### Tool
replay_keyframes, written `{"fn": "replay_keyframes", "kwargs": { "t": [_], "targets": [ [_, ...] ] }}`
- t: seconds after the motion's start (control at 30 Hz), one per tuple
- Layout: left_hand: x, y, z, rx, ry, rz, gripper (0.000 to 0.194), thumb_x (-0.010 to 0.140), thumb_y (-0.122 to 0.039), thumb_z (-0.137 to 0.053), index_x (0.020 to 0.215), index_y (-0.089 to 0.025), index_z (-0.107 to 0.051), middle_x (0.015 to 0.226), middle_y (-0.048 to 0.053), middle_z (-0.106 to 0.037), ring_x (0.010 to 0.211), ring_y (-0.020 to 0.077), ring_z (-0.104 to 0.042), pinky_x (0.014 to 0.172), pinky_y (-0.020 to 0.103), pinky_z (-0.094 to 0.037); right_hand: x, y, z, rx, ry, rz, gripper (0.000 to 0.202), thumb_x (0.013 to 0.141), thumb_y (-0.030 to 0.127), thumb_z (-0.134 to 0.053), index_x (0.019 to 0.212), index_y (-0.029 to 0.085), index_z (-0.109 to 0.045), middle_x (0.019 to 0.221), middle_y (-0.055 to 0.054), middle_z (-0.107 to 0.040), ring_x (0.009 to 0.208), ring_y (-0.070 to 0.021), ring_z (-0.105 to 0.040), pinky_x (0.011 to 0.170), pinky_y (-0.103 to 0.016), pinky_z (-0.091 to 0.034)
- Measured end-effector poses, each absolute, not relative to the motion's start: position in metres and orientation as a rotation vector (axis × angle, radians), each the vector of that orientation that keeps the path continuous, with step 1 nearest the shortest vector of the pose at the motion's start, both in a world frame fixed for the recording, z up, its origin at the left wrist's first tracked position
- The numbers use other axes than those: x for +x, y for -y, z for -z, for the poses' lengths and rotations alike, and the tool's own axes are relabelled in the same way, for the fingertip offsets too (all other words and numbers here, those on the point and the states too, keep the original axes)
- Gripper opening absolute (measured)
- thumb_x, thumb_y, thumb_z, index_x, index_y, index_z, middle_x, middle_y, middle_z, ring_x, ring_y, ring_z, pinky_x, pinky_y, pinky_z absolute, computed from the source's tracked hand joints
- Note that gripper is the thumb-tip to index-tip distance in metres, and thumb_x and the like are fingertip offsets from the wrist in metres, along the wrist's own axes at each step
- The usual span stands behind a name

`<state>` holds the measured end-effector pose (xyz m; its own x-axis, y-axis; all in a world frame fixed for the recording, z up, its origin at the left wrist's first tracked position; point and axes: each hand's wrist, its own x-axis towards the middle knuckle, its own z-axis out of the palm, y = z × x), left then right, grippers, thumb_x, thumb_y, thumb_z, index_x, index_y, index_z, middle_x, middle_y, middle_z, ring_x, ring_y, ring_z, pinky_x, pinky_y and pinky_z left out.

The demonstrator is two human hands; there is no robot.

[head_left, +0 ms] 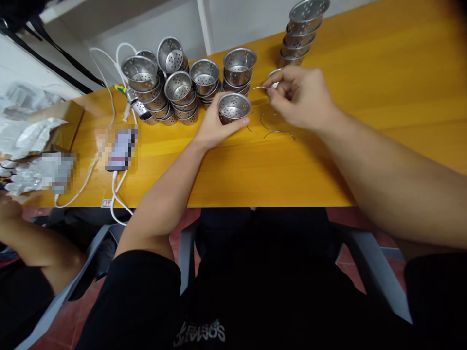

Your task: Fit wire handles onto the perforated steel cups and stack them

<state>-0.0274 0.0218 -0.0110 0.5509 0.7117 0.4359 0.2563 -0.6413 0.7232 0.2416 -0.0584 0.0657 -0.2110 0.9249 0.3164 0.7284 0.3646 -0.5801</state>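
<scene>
My left hand [212, 124] is wrapped round a perforated metal cup [234, 108], which stands mouth up with its holed bottom showing. To the right, my right hand [297, 95] pinches a short, thin curved wire [260, 88] between thumb and fingertips, its free end pointing left toward the cup. Several more loose wire pieces [279, 132] lie on the table just below and between the hands. Part of a pale metal rim [274, 74] shows behind my right fingers; the rest of it is hidden.
Stacks of similar cups [178, 90] stand along the back of the wooden table [255, 180]. A taller, leaning stack [301, 36] is at the back right. Left are a phone [122, 149] with white cables and plastic bags [32, 129]. Another person's arm [40, 243] is at far left.
</scene>
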Motion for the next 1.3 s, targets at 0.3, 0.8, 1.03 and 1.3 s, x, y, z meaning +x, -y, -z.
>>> {"fn": "replay_keyframes", "kwargs": {
  "t": [0.3,0.8,1.03,1.3],
  "targets": [
    [-0.014,-0.016,0.015,2.21,-0.769,-1.036,0.11,0.078,-0.088,-0.08,0.158,-0.026,-0.037,0.147,0.012,-0.064,0.135,0.0276,-0.072,0.126,0.053,-0.055,0.218,0.065,-0.067,-1.435,2.015,-0.42,0.04,0.113,0.053,-0.049,0.126,0.024,-0.072,0.092,-0.009,-0.071,0.082,-0.028,-0.067,0.087,-0.045,-0.058],
    [-0.007,-0.009,0.016,2.252,-0.681,-0.93,0.11,0.089,-0.086,-0.069,0.164,-0.025,-0.016,0.154,0.014,-0.055,0.144,0.0276,-0.064,0.132,0.055,-0.045,0.207,0.049,-0.047,-1.184,1.767,-0.455,0.023,0.097,0.046,-0.082,0.09,0.026,-0.074,0.062,-0.001,-0.057,0.056,-0.0198,-0.051,0.061,-0.043,-0.046],
    [-0.006,-0.007,0.013,2.252,-0.712,-0.937,0.111,0.087,-0.087,-0.069,0.163,-0.025,-0.019,0.15,0.014,-0.056,0.141,0.0275,-0.065,0.13,0.054,-0.046,0.207,0.051,-0.044,-1.201,1.755,-0.541,0.03,0.098,0.07,-0.075,0.101,0.04,-0.074,0.066,-0.001,-0.064,0.069,-0.0257,-0.056,0.066,-0.048,-0.055],
    [-0.013,-0.011,0.009,2.232,-0.785,-0.947,0.097,0.087,-0.088,-0.071,0.153,-0.023,-0.04,0.142,0.01,-0.062,0.138,0.0282,-0.064,0.131,0.052,-0.042,0.207,0.053,-0.057,-0.981,1.735,-0.708,0.038,0.094,0.068,-0.084,0.094,0.031,-0.074,0.083,-0.005,-0.072,0.073,-0.0242,-0.061,0.067,-0.046,-0.055]
  ]
}}
